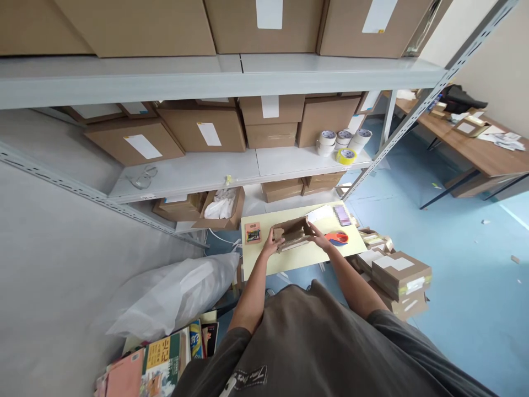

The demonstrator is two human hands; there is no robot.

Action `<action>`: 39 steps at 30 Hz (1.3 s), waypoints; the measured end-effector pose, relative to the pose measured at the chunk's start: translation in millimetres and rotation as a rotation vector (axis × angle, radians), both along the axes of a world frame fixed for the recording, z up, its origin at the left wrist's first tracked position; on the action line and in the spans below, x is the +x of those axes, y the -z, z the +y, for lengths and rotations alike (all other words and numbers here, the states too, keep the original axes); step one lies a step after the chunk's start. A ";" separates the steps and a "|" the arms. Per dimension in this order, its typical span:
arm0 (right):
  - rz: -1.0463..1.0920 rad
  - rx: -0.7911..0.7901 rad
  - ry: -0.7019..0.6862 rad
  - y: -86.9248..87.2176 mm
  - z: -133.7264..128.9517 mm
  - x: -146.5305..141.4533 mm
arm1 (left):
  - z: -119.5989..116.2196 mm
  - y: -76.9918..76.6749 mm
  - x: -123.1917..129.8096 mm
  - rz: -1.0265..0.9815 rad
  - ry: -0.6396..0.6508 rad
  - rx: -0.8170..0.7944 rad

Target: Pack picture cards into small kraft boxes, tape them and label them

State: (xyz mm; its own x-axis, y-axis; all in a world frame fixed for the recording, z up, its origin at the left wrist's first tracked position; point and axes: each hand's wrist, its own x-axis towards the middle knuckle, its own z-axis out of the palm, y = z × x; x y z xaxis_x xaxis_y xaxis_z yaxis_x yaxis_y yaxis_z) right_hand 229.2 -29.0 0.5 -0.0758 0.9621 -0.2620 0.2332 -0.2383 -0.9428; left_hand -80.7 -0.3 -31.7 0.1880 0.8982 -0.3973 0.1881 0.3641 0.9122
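Observation:
Between my two hands is a small open cardboard box (294, 227), held over a pale yellow table (264, 267). My left hand (270, 242) grips its left end, and my right hand (319, 237) grips its right end. The box's inside faces up and looks bare from here. Left of the box lies a small pink book (252, 232) with a dark picture on it. Close to my right hand is an orange and blue tape dispenser (337, 237). A blurred purple object (342, 215) and a white paper (320, 214) lie at the table's far right.
A grey metal shelf (198, 165) with cardboard boxes and tape rolls (327, 140) rises beyond the table. Stacked parcels (400, 270) stand on the floor at right. A large white plastic bag (173, 292) and piled books (161, 358) are at left. A brown desk (475, 143) stands far right.

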 end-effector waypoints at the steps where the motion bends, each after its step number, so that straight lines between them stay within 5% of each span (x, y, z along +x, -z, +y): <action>1: 0.063 -0.015 0.041 -2.0 -2.7 -0.4 | 0.1 -1.4 -1.3 -0.010 0.017 0.002; 10: 0.053 -0.085 0.149 3.0 -11.5 -7.9 | 6.9 -11.1 1.8 0.043 0.018 0.044; 19: -0.221 -0.002 0.091 6.9 -12.1 -28.6 | 11.2 -12.5 7.6 0.264 -0.203 0.143; 28: -0.303 0.096 0.051 16.2 -35.9 -19.7 | 17.1 -18.6 3.4 0.267 -0.242 0.183; 33: -0.315 0.118 -0.015 24.2 -30.3 -16.1 | 15.6 -22.8 5.7 0.225 -0.180 0.244; 39: -0.053 0.060 0.048 26.5 -23.7 -16.5 | 15.2 -25.8 -7.4 0.047 -0.072 0.170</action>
State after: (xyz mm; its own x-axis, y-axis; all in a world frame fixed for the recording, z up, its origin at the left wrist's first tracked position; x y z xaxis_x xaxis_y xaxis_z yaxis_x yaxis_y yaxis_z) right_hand 212.6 -52.7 -26.0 -0.0163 0.9784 -0.2062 0.2726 -0.1941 -0.9423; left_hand -88.1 14.9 -5.8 0.1055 0.9636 -0.2456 0.2107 0.2197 0.9526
